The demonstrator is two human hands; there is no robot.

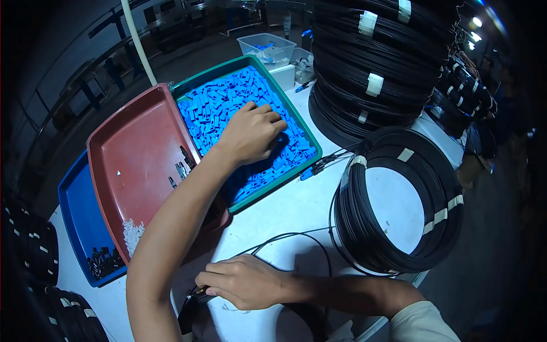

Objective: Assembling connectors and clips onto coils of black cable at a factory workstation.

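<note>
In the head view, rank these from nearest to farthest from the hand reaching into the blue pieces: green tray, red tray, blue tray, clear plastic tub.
Measured from the left hand:
1. Green tray: the hand is inside it, on the blue pieces.
2. Red tray: next to it on the left.
3. Clear plastic tub: beyond the green tray's far corner.
4. Blue tray: far left, past the red tray.

You're at a white worktable (296,211) in a dim room, with a dark floor (188,54) stretching away at the far left. Dark metal racks (85,85) line the far left side, and bright lamps (476,23) glare at the far right.
</note>
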